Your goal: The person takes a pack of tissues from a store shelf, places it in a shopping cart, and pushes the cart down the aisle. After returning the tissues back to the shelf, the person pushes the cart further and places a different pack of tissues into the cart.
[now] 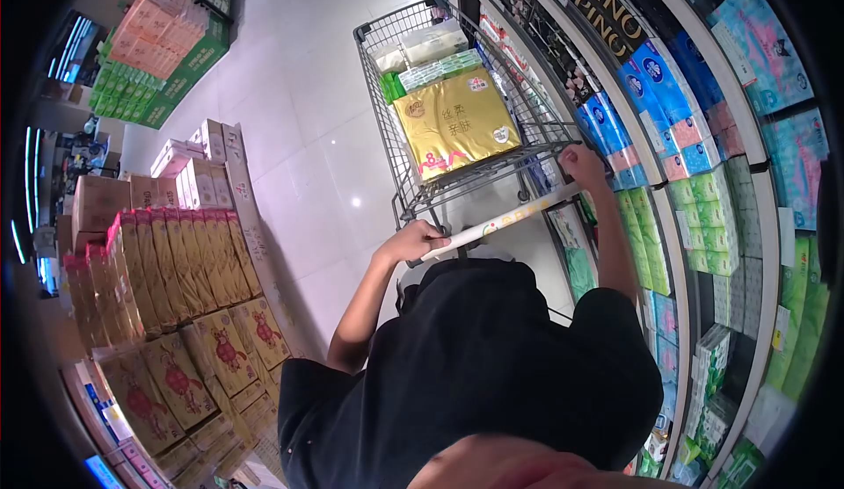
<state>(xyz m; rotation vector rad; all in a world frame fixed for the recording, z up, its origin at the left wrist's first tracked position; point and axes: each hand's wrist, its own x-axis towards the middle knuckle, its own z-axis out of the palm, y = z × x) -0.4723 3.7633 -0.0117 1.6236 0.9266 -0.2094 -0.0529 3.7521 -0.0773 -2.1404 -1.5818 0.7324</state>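
Note:
A metal shopping cart [384, 124] stands ahead of me, with a pale handlebar [510, 219] across its near end. My left hand [417, 241] is closed round the left end of that bar. At the cart's right rear corner my right hand [582, 162] is closed, its fingers curled beside the basket rim and the bar's right end; what it grips there is too small to make out. Inside the basket lies a large shiny gold pack [457, 124]. Behind it are a green and white pack [440, 69] and a white pack [433, 41].
Shelves [655, 146] of blue and green tissue packs run close along the right. On the left stand stacked gold packs [180, 256], cartons [101, 203] and a green and orange display [163, 45]. Pale tiled floor [303, 94] shows between the display and the cart.

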